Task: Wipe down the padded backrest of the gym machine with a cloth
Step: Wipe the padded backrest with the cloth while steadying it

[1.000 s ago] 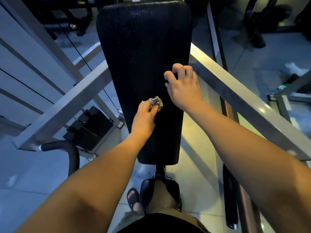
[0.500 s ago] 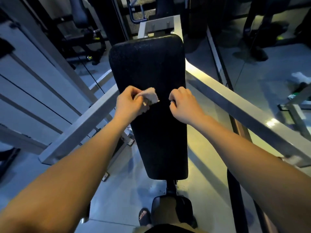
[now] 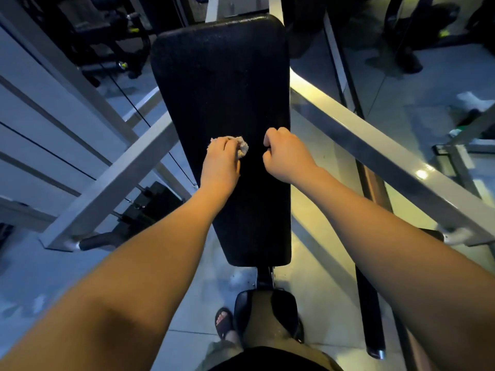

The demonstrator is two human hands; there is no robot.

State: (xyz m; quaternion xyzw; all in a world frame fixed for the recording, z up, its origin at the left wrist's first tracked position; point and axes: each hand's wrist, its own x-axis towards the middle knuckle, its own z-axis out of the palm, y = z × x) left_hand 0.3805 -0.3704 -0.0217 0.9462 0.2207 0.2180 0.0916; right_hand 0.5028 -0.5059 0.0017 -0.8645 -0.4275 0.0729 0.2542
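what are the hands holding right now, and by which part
The left hand grips a small cloth, wadded up under its fingers against the backrest. The right hand is a fist holding nothing visible.

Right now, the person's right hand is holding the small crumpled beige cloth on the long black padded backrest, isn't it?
Not quite: the head view shows the left hand holding the small crumpled beige cloth on the long black padded backrest. The right hand has no cloth.
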